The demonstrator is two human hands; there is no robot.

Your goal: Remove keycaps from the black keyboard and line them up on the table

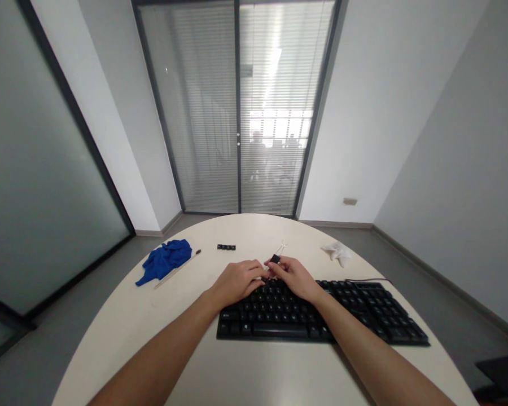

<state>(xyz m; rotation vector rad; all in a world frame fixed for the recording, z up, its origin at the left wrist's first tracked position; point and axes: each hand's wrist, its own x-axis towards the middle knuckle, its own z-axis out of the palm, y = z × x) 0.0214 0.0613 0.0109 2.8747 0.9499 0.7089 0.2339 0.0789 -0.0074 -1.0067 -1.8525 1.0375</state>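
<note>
Right hand [295, 276] grips a small black piece [275, 259] between thumb and fingers, at the far edge of the keyboard [279, 316]; thin pale wires [283, 247] show just beyond. Left hand [237, 280] — fingers bent, tips close to the right's — sits over the keyboard's far left; whether it holds anything cannot be told. Black keycaps [226, 247] lie in a row beyond.

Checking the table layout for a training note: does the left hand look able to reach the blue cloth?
Probably yes: only a thin, dark-tipped stick lies between the left hand and the blue cloth, low enough to pass over.
</note>
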